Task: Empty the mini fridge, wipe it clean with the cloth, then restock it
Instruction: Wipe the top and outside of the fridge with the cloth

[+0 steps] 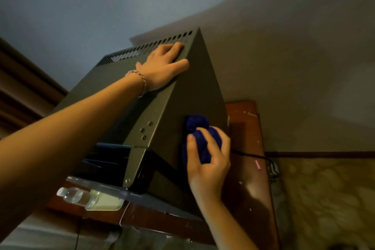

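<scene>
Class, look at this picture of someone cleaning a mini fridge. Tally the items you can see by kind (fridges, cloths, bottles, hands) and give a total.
Mini fridge: 1
Blue cloth: 1
Clear bottle: 1
Hands: 2, left hand and right hand
Total: 5

- The mini fridge (129, 87) was a dark grey-green metal box, seen from above; its flat top carried a row of vent slots along the far edge, under the fingertips of the left grip (162, 67), which lay flat on that top. Its door hung open at the near-left side, below the left forearm.
- The cloth (199, 138) was deep blue and bunched into a wad, pressed against the fridge's right side panel and clutched in the right grip (207, 160), with one rounded lump sticking out just beyond the fingers.
</scene>
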`<state>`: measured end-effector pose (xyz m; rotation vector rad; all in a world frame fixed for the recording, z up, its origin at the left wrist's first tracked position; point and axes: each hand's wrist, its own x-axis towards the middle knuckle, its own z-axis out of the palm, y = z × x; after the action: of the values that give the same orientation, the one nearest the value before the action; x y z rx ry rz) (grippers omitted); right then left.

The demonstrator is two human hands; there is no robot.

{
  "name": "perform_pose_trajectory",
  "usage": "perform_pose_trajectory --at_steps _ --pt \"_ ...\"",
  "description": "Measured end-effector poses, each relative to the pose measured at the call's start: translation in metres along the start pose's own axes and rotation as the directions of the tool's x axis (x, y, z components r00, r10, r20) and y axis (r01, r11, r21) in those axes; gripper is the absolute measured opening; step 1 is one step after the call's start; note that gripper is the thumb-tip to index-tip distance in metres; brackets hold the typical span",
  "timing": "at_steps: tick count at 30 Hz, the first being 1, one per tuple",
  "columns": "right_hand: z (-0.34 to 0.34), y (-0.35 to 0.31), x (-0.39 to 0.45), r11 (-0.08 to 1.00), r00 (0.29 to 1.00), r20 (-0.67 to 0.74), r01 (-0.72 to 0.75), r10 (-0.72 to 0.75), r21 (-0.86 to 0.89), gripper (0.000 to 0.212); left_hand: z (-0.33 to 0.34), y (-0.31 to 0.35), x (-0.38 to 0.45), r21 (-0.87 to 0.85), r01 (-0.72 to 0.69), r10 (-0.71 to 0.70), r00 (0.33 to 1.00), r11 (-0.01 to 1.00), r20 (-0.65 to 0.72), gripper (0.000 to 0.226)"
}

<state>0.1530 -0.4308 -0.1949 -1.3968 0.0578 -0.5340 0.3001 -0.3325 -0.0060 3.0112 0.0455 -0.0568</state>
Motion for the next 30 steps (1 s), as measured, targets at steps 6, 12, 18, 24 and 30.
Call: perform_pose_trajectory --at_steps 6,12,18,24,30 --pt "-0.005 -0.058 -0.024 0.978 0.980 0.005 0.199 -0.200 0.070 0.023 0.001 0.000 -0.002 0.017 -0.023 0.023 1.000 1.000 -0.017 0.062" --pt "0.001 -0.060 -0.016 0.962 0.968 -0.007 0.250 -0.250 0.108 0.027 0.002 -0.007 0.006 0.028 -0.016 0.016 1.000 0.999 -0.005 0.056" --pt "0.011 -0.040 0.019 0.969 0.978 0.002 0.208 -0.210 0.135 0.024 0.004 -0.007 0.007 0.033 -0.010 0.010 1.000 0.999 -0.015 0.054" --pt "0.049 0.002 0.112 0.992 0.994 -0.058 0.096 -0.091 0.087 0.036 0.004 -0.004 0.008 0.035 0.006 -0.005 1.000 0.999 -0.028 0.066" --pt "0.073 0.058 0.197 0.994 0.994 0.064 -0.093 0.089 0.061 0.051 0.001 0.000 0.005 0.039 0.022 -0.023 1.000 0.999 0.007 0.087"
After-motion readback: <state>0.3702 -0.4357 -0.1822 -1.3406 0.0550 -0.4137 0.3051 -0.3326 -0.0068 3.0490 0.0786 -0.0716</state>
